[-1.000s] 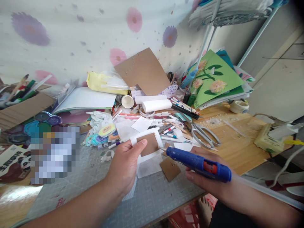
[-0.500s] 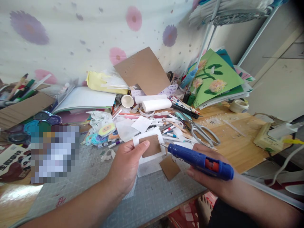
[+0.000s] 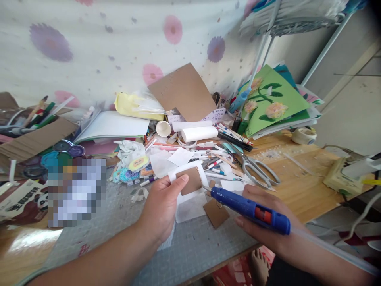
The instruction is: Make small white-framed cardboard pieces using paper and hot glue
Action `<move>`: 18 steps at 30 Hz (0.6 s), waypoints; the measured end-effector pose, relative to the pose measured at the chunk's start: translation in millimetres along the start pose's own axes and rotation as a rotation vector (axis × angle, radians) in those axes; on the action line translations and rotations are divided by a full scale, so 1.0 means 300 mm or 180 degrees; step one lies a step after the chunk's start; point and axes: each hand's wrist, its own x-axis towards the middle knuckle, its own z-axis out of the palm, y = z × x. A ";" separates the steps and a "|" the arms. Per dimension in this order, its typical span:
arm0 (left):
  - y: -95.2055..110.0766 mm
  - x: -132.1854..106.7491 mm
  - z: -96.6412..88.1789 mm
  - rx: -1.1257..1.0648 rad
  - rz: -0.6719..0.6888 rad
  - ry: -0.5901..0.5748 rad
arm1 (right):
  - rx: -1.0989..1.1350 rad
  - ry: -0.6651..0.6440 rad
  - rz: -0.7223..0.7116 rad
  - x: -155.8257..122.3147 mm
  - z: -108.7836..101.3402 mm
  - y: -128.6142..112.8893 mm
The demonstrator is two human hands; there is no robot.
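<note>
My left hand (image 3: 162, 204) is closed on a small brown cardboard square backed with white paper (image 3: 192, 179), held just above the grey cutting mat (image 3: 125, 222). My right hand (image 3: 262, 216) grips a blue hot glue gun (image 3: 250, 208). Its metal nozzle touches the right edge of the cardboard square. A clear glue stick trails from the gun's rear toward the lower right. Another small brown cardboard piece (image 3: 216, 212) lies on the mat under the gun.
Scissors (image 3: 257, 169), pens, paper scraps, white paper rolls (image 3: 199, 133) and a paper cup (image 3: 163, 128) crowd the desk behind. A large cardboard sheet (image 3: 183, 91) leans on the flowered wall. Green flower craft sheets (image 3: 272, 99) and a tape roll (image 3: 303, 136) sit right.
The glue gun's nozzle has stayed at the cardboard square's right edge, dipping slightly. The view shifted a little to the left. My left hand keeps its hold.
</note>
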 end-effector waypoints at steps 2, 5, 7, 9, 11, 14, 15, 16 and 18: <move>0.001 0.000 0.004 -0.0022 0.0005 0.0072 | 0.0030 -0.0038 -0.0031 0.002 0.005 -0.006; -0.003 0.001 0.004 -0.0023 0.0047 0.0072 | 0.0055 -0.0124 -0.0104 0.006 0.015 -0.015; -0.009 0.003 0.000 -0.0027 0.0093 0.0029 | 0.0064 -0.0117 -0.0193 0.009 0.024 -0.019; -0.014 0.006 -0.005 -0.0047 0.0131 0.0000 | 0.0066 -0.0106 -0.0277 0.014 0.036 -0.026; -0.018 0.008 -0.010 -0.0081 0.0135 -0.0009 | 0.0079 -0.0105 -0.0323 0.024 0.045 -0.042; -0.021 0.012 -0.013 -0.0153 0.0099 0.0017 | 0.0161 -0.0189 -0.0354 0.043 0.052 -0.069; -0.023 0.013 -0.014 -0.0177 0.0092 0.0025 | 0.0191 -0.0213 -0.0364 0.044 0.053 -0.066; -0.025 0.015 -0.016 -0.0191 0.0098 0.0066 | 0.0225 -0.0202 -0.0376 0.041 0.057 -0.048; -0.030 0.017 -0.020 -0.0221 0.0153 0.0038 | 0.0320 0.0067 -0.0364 0.012 0.080 0.047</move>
